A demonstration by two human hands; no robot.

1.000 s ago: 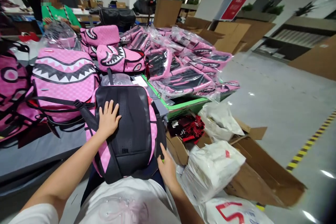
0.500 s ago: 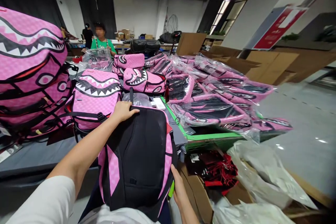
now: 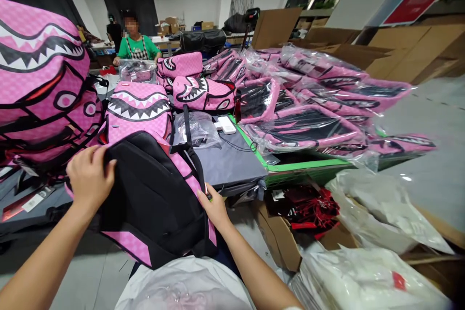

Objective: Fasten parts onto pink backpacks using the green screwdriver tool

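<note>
backpack point(image 3: 152, 198), pink with a black padded back panel, lies tilted across the near table edge, back panel up, held between both hands. left hand point(image 3: 89, 179) is clamped on the backpack's upper left corner, fingers curled over the black edge. right hand point(image 3: 214, 206) is closed on the lower right side seam, with a small green object pinched against it; what that object is cannot be told.

change since half a second ago: the backpack stood nearly upright with the left hand at its top edge; it now leans to the left, top corner swung over toward the left hand's side. judgement: the backpack is being turned or repositioned, both grips firm.

just beyond the left hand stands a second shark-mouth backpack point(image 3: 138, 109), upright. further left of it, a large pink stack point(image 3: 39, 82). beyond the right hand lies a clear plastic bag point(image 3: 198, 128) on the grey table surface point(image 3: 232, 162), then bagged backpacks point(image 3: 305, 126) piled. below the right hand, an open carton point(image 3: 279, 237) with red tags. far beyond, a person in a green shirt point(image 3: 136, 46).
</note>
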